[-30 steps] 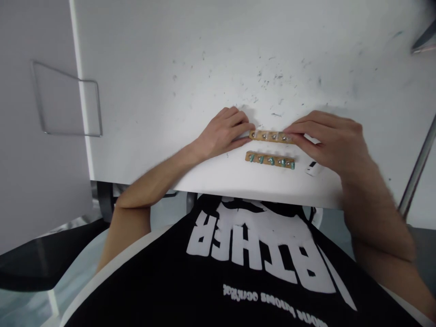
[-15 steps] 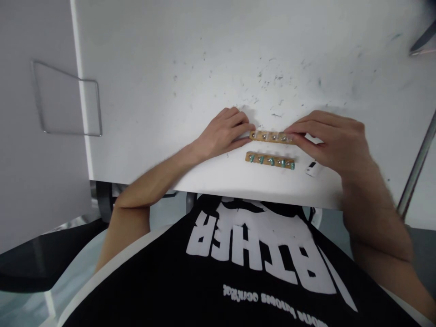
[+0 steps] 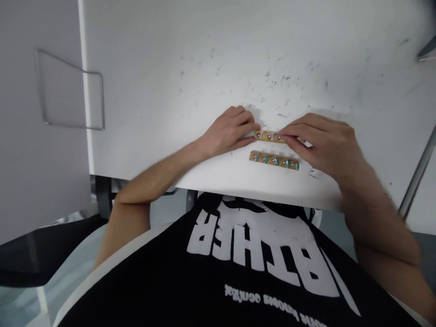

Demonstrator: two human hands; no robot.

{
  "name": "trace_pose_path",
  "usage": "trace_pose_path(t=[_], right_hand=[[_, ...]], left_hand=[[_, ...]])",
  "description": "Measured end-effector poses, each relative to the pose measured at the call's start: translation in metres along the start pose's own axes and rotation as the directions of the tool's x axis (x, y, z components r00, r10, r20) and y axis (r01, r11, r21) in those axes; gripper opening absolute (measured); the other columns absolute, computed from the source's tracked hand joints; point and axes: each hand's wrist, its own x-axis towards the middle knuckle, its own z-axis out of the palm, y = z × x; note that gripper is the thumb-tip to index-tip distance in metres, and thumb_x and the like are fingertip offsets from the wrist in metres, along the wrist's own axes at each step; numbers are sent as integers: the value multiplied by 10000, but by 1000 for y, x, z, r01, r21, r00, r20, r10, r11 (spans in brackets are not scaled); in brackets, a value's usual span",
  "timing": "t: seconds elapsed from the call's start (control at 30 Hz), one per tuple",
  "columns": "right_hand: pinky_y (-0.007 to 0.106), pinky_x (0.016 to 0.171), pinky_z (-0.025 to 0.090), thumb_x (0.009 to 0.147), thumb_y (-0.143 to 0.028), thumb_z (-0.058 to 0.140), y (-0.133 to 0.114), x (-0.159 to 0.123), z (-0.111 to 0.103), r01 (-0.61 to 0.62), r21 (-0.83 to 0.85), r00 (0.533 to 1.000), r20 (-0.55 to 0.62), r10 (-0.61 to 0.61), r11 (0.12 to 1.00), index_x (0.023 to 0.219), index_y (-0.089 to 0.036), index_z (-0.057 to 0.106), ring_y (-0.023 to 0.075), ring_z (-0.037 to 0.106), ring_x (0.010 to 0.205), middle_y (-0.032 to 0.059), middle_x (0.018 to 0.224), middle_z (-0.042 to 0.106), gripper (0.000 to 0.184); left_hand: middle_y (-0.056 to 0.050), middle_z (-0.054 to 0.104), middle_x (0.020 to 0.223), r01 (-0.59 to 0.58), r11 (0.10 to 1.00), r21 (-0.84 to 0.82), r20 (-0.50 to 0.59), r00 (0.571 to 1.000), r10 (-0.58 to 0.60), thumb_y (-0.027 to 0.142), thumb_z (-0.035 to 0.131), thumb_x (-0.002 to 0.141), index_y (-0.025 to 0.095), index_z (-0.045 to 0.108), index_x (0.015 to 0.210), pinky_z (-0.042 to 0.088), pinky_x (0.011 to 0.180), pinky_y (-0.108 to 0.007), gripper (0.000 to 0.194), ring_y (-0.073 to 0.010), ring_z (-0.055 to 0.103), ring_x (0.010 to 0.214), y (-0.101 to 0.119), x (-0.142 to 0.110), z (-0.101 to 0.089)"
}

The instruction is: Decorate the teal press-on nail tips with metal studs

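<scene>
Two hands meet at one slim upper strip [image 3: 265,137], on or just above a white table [image 3: 163,113]. At its nine-o'clock end, the left hand [image 3: 231,131] pinches it between thumb and fingers; toward three o'clock, the right hand [image 3: 322,143] has thumb and fingertips closed on it, covering that end. Whether they also catch one of its shiny fittings [image 3: 259,135] cannot be told. The strip looks light and stiff, perhaps wood; the glossy fittings are probably slick and easily scuffed, making the ends and long edges the safer hold. Just beside it, toward six o'clock, lies a teal-marked lower strip [image 3: 271,160]; near four o'clock sits a small white object [image 3: 314,173].
</scene>
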Motion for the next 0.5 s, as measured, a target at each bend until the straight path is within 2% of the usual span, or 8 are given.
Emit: trace_pose_path(t=[0.3, 0.5], right_hand=[[160, 770, 447, 940, -223, 592, 1, -1, 0, 3, 8, 1000, 3, -3, 1000, 1013, -208, 660, -13, 583, 911, -96, 1002, 657, 101], [194, 742, 450, 963, -217, 553, 0, 0, -2, -8, 20, 999, 53, 7, 1000, 1007, -224, 677, -8, 610, 889, -88, 1000, 662, 132]], left_hand=[[-71, 667, 1032, -5, 1000, -8, -9, 1000, 5, 472, 494, 1046, 205, 646, 1163, 480, 843, -357, 329, -212, 588, 969, 0, -1, 1], [-93, 680, 1074, 45, 998, -42, 66, 997, -43, 506, 448, 1052, 225, 645, 1194, 486, 862, -394, 371, -241, 605, 1011, 0, -1, -1]])
